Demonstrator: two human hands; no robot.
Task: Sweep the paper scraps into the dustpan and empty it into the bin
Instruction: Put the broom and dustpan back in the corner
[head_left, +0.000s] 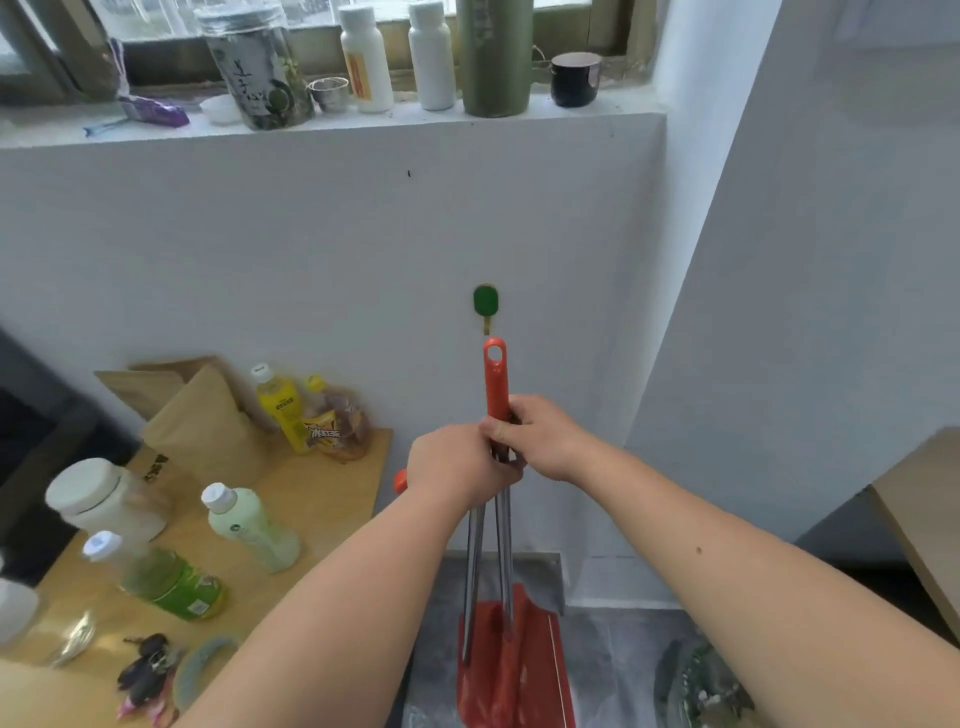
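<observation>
Both forearms come up from the bottom edge of the frame, and the hands meet in the centre. The right hand is curled round the lower part of an orange handle, which has one hole at its top. The left hand is clenched round the two metal shafts just below it, touching the right hand. One small orange tip shows beside the left hand.

The shafts go down to the red dustpan, which stands at the lower centre on the grey floor, close to the white wall. I cannot tell what is in the pan. One green hook sits on the wall just above the handle.

At the lower left, a wooden worktop carries four drink bottles: one yellow, one with brown liquid, one pale green and one with a green label. Near them are one white-lidded jar, brown paper bags and a bunch of keys.

Along the top, the windowsill holds one clear jar with dark leaves inside, one small metal cup, two white bottles, one green flask and one dark mug. A dark, blurred object lies at the lower right.
</observation>
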